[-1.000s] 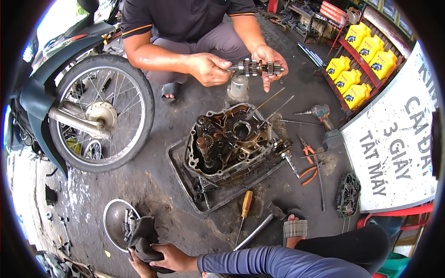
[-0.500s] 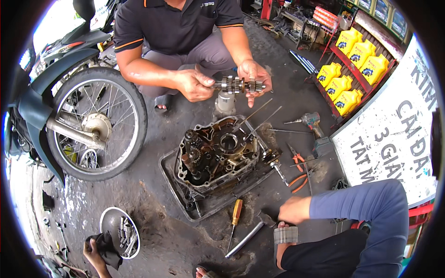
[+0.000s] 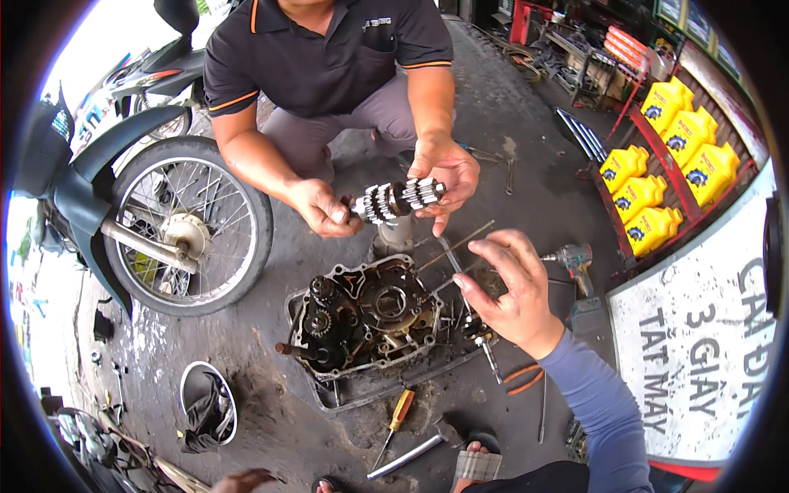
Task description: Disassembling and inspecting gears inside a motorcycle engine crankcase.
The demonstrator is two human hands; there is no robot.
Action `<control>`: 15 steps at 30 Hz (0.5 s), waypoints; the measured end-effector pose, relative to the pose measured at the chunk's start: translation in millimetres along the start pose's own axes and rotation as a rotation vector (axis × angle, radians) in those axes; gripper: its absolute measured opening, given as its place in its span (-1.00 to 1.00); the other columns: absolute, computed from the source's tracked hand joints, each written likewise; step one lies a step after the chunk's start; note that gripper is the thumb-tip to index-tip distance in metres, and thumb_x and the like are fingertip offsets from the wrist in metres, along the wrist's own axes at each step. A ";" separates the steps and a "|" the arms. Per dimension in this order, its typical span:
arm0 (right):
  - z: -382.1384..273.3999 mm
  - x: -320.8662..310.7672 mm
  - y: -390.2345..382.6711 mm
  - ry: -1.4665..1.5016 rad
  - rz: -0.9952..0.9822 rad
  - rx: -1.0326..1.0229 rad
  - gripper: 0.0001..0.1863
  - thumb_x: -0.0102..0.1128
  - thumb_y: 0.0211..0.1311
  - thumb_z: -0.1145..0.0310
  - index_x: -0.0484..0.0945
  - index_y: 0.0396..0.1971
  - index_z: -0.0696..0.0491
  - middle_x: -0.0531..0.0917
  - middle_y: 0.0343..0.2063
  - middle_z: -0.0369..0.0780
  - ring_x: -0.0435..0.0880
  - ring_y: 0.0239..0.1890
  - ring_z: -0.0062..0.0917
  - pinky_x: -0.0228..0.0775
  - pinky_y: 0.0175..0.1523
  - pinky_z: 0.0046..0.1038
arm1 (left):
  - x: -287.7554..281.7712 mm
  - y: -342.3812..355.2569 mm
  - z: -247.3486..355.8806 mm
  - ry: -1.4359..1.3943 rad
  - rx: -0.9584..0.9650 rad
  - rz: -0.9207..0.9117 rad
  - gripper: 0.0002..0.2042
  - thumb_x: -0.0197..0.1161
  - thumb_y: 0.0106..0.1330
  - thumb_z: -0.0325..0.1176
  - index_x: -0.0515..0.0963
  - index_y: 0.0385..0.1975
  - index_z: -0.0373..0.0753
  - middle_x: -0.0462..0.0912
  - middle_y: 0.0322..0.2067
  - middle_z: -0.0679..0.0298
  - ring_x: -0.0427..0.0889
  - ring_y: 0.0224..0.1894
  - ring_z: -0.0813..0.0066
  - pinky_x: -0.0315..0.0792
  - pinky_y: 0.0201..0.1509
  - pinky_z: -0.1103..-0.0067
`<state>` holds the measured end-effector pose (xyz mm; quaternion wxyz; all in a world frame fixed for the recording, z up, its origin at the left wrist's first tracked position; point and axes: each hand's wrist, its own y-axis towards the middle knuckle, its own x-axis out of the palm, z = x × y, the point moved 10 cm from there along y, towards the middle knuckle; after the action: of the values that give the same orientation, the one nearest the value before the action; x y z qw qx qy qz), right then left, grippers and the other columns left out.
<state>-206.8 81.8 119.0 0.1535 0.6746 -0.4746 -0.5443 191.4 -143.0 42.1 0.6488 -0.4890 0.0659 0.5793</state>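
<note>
My right hand (image 3: 516, 289) reaches up over the right side of the engine case, thumb and fingers apart, holding nothing. Beyond it, a co-worker grips a gear shaft (image 3: 399, 200) by its ends with both hands. The open engine case (image 3: 378, 316), oily and with gears inside, sits in a dark tray (image 3: 427, 376). Thin metal rods (image 3: 454, 246) lean over its far right edge, partly behind my fingers. My left hand (image 3: 244, 481) shows only as a blurred edge at the bottom, near a white bowl (image 3: 233, 411) with a black cloth (image 3: 205, 415) in it.
An orange-handled screwdriver (image 3: 399, 415) and a hammer (image 3: 411, 454) lie before the tray. At right are orange-handled pliers (image 3: 526, 380), a cordless drill (image 3: 575, 261) and a white sign (image 3: 690, 361). Yellow bottles (image 3: 690, 135) fill a red rack. A motorbike wheel (image 3: 259, 238) stands left.
My right hand has risen from beside my foot toward the gear shaft and opened. My left hand has let go of the black cloth, now in the bowl. The co-worker's gear shaft sits lower in view.
</note>
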 end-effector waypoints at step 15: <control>-6.1 30.7 72.1 -0.146 0.172 -0.115 -0.51 0.54 -0.21 0.24 0.59 -0.22 0.07 0.54 -0.23 -0.30 0.49 -0.23 -0.37 0.25 -0.10 -0.30 | 12.1 19.9 26.2 0.007 -0.247 0.096 -0.52 0.39 0.06 -0.32 0.49 0.01 -0.32 0.49 0.07 -0.08 0.47 0.05 -0.15 0.40 0.11 0.26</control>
<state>-236.9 19.0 155.3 0.2031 0.5801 -0.5085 -0.6031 166.4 -119.0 36.5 0.5551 -0.5635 0.0199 0.6114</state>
